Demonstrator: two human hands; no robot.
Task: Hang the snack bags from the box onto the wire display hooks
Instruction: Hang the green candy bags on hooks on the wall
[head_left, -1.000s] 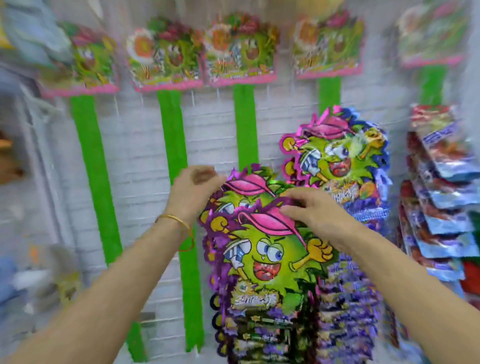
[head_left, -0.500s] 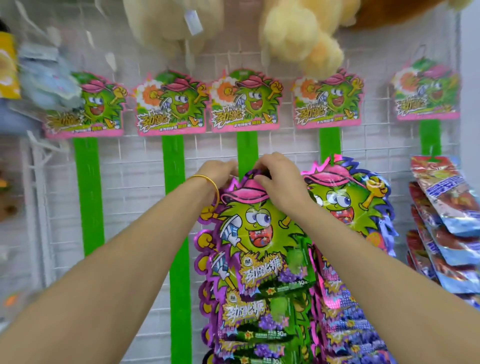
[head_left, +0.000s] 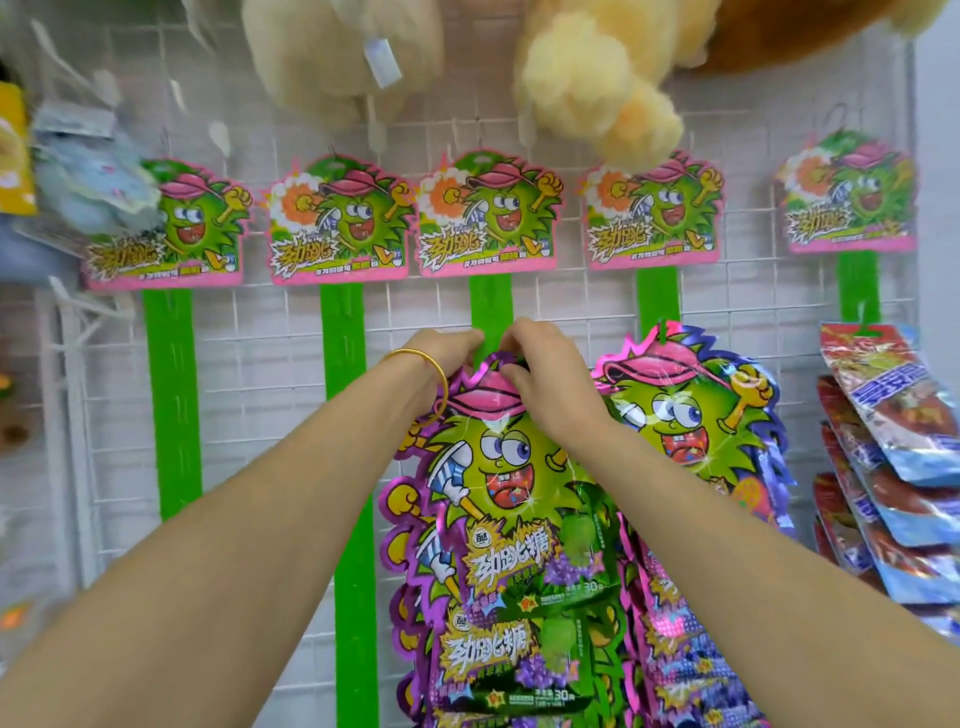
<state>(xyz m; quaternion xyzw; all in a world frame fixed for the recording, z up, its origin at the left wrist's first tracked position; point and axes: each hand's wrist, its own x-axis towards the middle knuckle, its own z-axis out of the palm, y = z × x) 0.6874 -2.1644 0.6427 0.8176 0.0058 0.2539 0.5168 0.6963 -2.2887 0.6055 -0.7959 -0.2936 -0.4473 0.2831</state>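
Observation:
A purple-edged snack bag (head_left: 498, 467) with a green cartoon face hangs foremost on the middle green hanging strip (head_left: 490, 306) of the white wire grid (head_left: 260, 374). My left hand (head_left: 447, 353), with a gold bangle, touches the strip and the bag's top left corner. My right hand (head_left: 540, 374) pinches the bag's top at the pink cap. More of the same bags hang below it (head_left: 498, 654). Another column of these bags (head_left: 691, 410) hangs on the strip to the right. The box is out of view.
Pink header cards (head_left: 337, 223) top each green strip. Two strips on the left (head_left: 171, 405) carry no bags. Plush toys (head_left: 597, 88) hang overhead. Red and blue packets (head_left: 893, 431) hang at the far right. A white rack post (head_left: 67, 415) stands at the left.
Both hands rose with the bag from lower down to the top of the middle strip. The camera tilted upward, bringing the plush toys into view.

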